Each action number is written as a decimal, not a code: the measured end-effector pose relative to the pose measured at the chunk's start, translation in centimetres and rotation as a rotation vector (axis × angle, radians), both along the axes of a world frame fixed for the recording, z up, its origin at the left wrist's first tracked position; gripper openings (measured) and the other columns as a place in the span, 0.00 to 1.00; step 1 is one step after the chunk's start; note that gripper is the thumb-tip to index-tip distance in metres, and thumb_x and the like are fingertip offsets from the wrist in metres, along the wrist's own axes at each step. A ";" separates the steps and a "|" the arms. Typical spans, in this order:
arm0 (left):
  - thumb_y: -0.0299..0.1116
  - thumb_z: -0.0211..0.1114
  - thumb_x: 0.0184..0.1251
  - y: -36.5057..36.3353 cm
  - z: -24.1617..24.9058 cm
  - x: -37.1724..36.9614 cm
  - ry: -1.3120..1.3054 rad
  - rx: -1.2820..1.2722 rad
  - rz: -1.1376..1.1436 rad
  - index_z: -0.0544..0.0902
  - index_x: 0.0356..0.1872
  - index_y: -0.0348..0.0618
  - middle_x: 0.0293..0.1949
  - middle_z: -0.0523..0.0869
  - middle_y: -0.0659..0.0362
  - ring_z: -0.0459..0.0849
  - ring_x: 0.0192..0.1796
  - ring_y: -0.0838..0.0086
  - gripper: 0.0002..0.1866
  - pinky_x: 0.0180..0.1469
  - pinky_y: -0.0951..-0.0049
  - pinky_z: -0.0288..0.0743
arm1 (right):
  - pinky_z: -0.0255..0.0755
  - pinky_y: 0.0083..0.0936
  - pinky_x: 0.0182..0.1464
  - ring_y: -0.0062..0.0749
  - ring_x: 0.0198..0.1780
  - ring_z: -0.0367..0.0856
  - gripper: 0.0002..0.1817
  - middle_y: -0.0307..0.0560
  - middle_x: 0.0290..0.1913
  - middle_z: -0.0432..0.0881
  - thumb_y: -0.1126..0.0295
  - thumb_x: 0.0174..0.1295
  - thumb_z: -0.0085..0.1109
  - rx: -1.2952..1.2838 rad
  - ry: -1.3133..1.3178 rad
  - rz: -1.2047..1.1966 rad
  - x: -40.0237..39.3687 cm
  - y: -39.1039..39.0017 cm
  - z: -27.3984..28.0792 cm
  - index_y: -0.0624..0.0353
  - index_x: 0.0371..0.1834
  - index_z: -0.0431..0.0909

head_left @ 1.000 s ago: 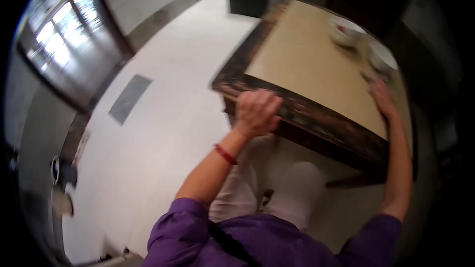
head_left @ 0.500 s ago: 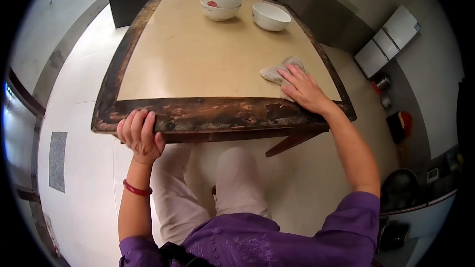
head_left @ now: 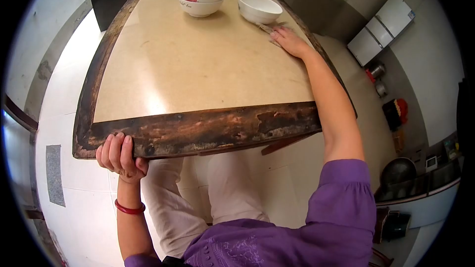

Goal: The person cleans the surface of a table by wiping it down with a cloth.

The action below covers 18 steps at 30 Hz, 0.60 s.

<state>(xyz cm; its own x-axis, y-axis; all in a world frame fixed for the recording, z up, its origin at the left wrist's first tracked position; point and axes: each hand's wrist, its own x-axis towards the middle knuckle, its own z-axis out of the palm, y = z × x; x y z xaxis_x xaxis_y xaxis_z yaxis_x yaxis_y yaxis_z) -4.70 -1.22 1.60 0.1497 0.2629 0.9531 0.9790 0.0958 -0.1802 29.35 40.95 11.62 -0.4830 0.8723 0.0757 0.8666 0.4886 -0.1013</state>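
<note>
My left hand (head_left: pixel 120 157) is closed round the dark, worn wooden edge (head_left: pixel 198 131) of the table, near its front left corner. Far forward on the right, my right hand (head_left: pixel 289 40) presses a greyish cloth (head_left: pixel 267 29) onto the beige tabletop (head_left: pixel 198 69), just below a single white bowl (head_left: pixel 260 9). Part of the cloth is hidden under the fingers. To the left of that bowl stand two stacked white bowls (head_left: pixel 202 8) with a red mark on the side.
Beyond the table at the left stands a black panel (head_left: pixel 111 0). A white fridge (head_left: pixel 381 29) is at the right, with metal pots (head_left: pixel 377 70) beside it. A dark wok (head_left: pixel 398 171) rests on the counter at the lower right.
My right hand has moved forward across the tabletop with the cloth, up to the single bowl. My left hand still grips the edge. The view has shifted a little.
</note>
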 end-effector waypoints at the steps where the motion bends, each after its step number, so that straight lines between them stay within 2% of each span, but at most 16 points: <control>1: 0.46 0.37 0.75 0.0 0.0 0.0 -0.001 0.000 -0.003 0.77 0.50 0.46 0.49 0.80 0.56 0.76 0.54 0.62 0.22 0.58 0.60 0.62 | 0.45 0.44 0.73 0.40 0.77 0.47 0.38 0.46 0.76 0.51 0.36 0.65 0.33 -0.003 0.012 0.008 0.7 0.2 -0.1 0.46 0.73 0.58; 7: 0.45 0.39 0.75 -0.3 -0.1 0.1 -0.012 -0.026 -0.011 0.76 0.54 0.43 0.52 0.79 0.55 0.75 0.57 0.61 0.22 0.60 0.58 0.61 | 0.46 0.38 0.74 0.41 0.76 0.48 0.39 0.48 0.76 0.52 0.37 0.67 0.34 0.014 -0.008 -0.054 7.7 -3.4 0.7 0.52 0.73 0.58; 18: 0.43 0.43 0.73 -1.0 0.4 0.6 -0.081 -0.087 -0.025 0.75 0.56 0.44 0.53 0.78 0.55 0.74 0.58 0.60 0.20 0.62 0.56 0.60 | 0.51 0.40 0.71 0.43 0.74 0.55 0.33 0.51 0.73 0.58 0.42 0.69 0.35 0.095 0.004 -0.074 15.4 -15.3 0.6 0.50 0.70 0.63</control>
<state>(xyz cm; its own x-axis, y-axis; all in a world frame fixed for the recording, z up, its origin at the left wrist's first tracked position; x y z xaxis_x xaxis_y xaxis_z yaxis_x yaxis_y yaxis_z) -4.13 -2.21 2.01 0.0809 0.3423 0.9361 0.9925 0.0588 -0.1073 44.78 25.68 12.22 -0.4175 0.8942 0.1618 0.9002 0.4313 -0.0608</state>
